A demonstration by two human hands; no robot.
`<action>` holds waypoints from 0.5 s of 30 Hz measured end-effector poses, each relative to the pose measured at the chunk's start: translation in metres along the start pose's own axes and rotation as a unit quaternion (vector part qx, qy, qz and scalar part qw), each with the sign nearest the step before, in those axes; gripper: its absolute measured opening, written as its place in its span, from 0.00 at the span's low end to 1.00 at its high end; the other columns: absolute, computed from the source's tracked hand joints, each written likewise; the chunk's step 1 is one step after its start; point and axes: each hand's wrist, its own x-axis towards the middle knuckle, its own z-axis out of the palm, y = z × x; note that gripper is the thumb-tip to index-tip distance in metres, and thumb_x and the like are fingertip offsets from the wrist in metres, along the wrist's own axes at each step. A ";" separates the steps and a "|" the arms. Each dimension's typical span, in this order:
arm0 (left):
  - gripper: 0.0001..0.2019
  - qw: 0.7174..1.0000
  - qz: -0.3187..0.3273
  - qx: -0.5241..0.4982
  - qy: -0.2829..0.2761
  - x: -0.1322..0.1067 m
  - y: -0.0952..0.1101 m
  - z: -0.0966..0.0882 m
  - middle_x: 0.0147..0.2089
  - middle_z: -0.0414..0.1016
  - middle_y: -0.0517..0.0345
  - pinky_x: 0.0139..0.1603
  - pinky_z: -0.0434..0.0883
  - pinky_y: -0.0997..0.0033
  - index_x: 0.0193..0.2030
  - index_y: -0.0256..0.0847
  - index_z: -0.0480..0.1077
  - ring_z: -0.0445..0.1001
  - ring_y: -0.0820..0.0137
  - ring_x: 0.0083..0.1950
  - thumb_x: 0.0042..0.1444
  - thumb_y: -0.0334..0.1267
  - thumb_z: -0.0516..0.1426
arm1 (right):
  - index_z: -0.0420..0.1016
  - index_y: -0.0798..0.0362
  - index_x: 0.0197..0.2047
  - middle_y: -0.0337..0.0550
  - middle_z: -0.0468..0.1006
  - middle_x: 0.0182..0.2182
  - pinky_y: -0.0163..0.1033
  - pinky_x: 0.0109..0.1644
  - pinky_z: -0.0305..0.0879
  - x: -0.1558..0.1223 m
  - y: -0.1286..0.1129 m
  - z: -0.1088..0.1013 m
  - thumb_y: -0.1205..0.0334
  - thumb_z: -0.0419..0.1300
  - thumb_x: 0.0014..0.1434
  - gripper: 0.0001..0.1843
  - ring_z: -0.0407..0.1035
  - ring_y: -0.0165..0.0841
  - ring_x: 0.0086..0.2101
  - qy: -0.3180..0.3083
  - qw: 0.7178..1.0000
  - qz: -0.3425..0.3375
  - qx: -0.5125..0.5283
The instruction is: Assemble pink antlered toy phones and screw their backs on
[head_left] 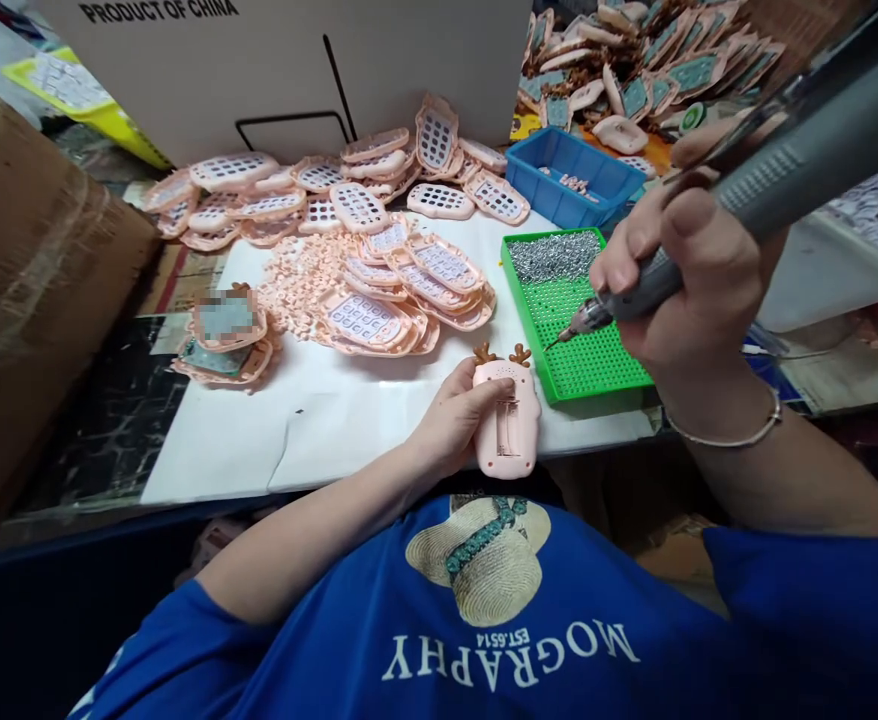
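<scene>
My left hand [458, 415] grips a pink toy phone [510, 425] with small brown antlers, its back turned up and the battery bay uncovered. The thumb lies across the upper part of the back, and the toy is at the table's front edge. In my right hand [698, 260] is a grey electric screwdriver [769, 160], fingers wrapped round its lower body. Its thin bit points down and left over a green perforated tray [596, 350]. Silver screws [555, 255] are heaped at the tray's far end. Whether a screw sits on the bit is too small to tell.
Pink shell halves with keypads [368, 320] and loose pink buttons [308, 275] are piled left of centre. A blue bin [574, 165] stands behind the tray. A large carton [289, 60] closes off the back; another box [49, 280] flanks the left. More shells [664, 70] are heaped back right.
</scene>
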 end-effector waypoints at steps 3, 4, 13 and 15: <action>0.17 1.000 0.009 0.002 0.001 0.000 -0.002 0.000 0.35 0.77 0.60 0.37 0.75 0.68 0.42 0.40 0.64 0.76 0.70 0.33 0.48 0.34 0.66 | 0.72 0.41 0.39 0.32 0.67 0.25 0.42 0.23 0.58 -0.015 -0.009 0.013 0.53 0.72 0.51 0.15 0.60 0.32 0.18 -0.048 0.996 0.005 0.073; 0.17 1.000 0.011 0.002 0.001 0.000 -0.002 0.000 0.35 0.77 0.60 0.37 0.74 0.68 0.42 0.40 0.64 0.76 0.70 0.33 0.48 0.34 0.66 | 0.73 0.41 0.41 0.32 0.67 0.24 0.42 0.23 0.58 -0.019 -0.009 0.015 0.53 0.72 0.51 0.16 0.61 0.32 0.18 -0.061 0.995 0.009 0.081; 0.19 1.000 0.019 0.007 0.002 0.001 -0.002 0.001 0.37 0.77 0.60 0.41 0.73 0.68 0.42 0.40 0.66 0.75 0.70 0.35 0.47 0.36 0.68 | 0.70 0.41 0.43 0.31 0.69 0.23 0.41 0.24 0.61 -0.025 0.006 0.014 0.52 0.69 0.54 0.15 0.62 0.31 0.18 -0.099 0.993 0.037 0.046; 0.19 1.000 0.018 0.010 0.000 0.001 -0.002 0.001 0.37 0.77 0.60 0.40 0.73 0.68 0.43 0.40 0.66 0.75 0.70 0.35 0.47 0.36 0.68 | 0.71 0.40 0.43 0.30 0.69 0.22 0.41 0.23 0.61 -0.028 0.013 0.013 0.52 0.69 0.54 0.16 0.61 0.31 0.17 -0.109 0.992 0.035 0.060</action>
